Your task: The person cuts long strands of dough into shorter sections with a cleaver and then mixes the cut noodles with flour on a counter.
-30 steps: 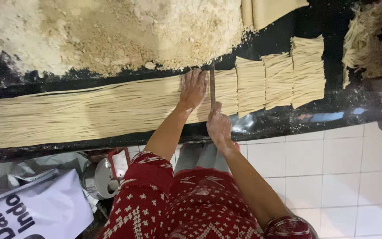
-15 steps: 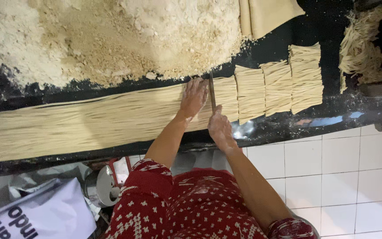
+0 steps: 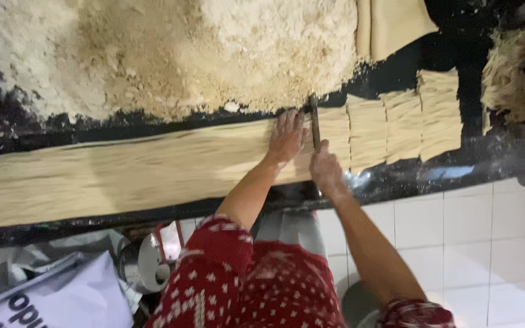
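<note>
The left hand [image 3: 287,135] lies flat, fingers spread, on the noodle sheet [image 3: 129,173] running lengthwise along the dark worktop [image 3: 44,130], while just beside it the right hand [image 3: 325,167] grips a knife [image 3: 314,121] set crosswise to the strands, cut bundles [image 3: 402,124] lying rightward.

One view only, worn on the head, looking steeply down and slightly forward over red patterned sleeves. Fairly near: both forearms fill the lower middle, the left hand [image 3: 287,135] and right hand [image 3: 325,167] near centre. Across the upper half, the dark worktop [image 3: 44,138]; below it, white floor tiles [image 3: 487,225] at lower right. Slightly blurred.
</note>
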